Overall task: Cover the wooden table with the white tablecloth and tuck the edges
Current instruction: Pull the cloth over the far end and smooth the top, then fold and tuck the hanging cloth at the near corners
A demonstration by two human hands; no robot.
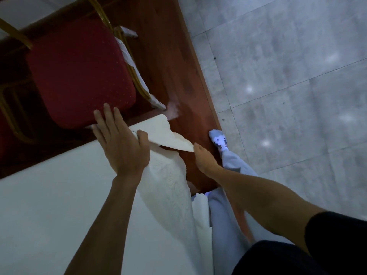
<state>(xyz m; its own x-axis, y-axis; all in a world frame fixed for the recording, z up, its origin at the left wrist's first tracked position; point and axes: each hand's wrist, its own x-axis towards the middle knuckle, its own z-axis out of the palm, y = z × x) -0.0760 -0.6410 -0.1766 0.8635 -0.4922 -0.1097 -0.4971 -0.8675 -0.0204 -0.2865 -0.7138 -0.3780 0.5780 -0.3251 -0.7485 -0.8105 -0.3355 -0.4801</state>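
The white tablecloth [49, 195] lies over the table and fills the lower left, its patterned edge hanging down at the corner. My left hand [121, 143] rests flat on the cloth at that corner, fingers spread, thumb pressed on the fold. My right hand [204, 161] reaches down beside the table and pinches the loose flap of the cloth [174, 139] at its tip. The wooden tabletop itself is hidden under the cloth.
A red padded chair [79, 72] with gold metal legs stands just past the table corner on a reddish wooden floor strip [178, 76]. Grey tiled floor [288, 76] lies to the right. My socked foot [218, 139] and grey trouser leg stand beside the table.
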